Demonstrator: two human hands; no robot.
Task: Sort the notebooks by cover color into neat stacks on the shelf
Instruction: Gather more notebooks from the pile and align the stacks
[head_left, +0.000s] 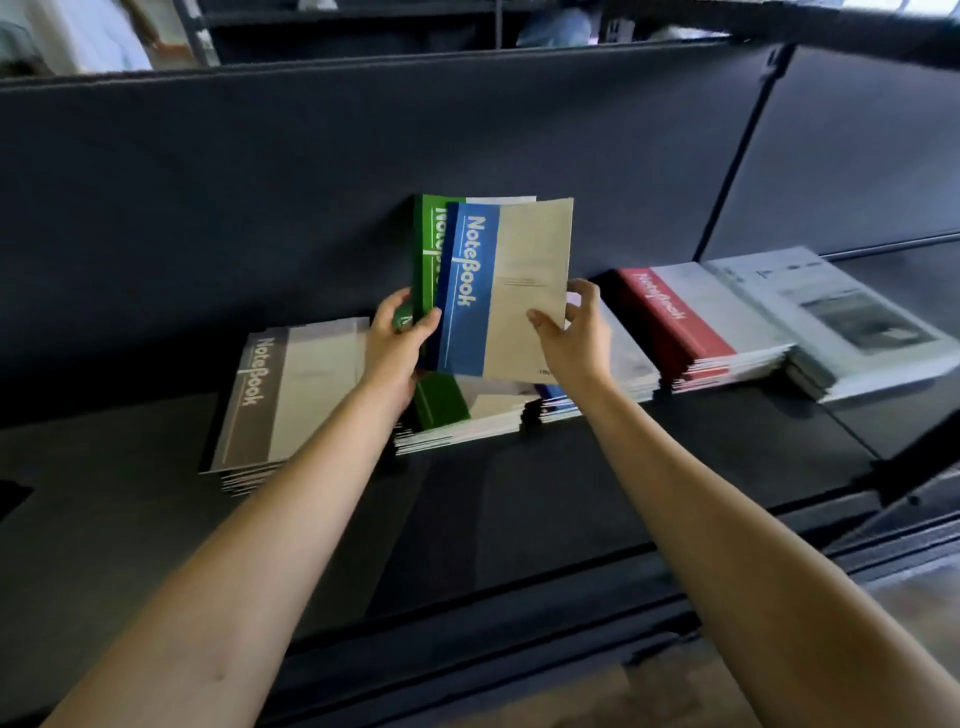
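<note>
I hold a small fan of notebooks upright above the dark shelf (571, 483). My left hand (397, 343) grips their lower left corner, where a green notebook (427, 244) stands behind. My right hand (574, 332) pinches the lower right edge of the blue notebook (498, 291) in front. Flat on the shelf lie a grey stack (280, 395) at the left, a green stack (457, 410) under my hands, a blue stack (613, 374) partly hidden by my right wrist, and a red stack (696, 322) to the right.
A pile of pale printed booklets (852, 322) lies at the far right of the shelf. The dark back panel (311, 182) rises behind the stacks. A metal upright (737, 156) divides the shelving at the right. Bare shelf surface lies in front of the stacks.
</note>
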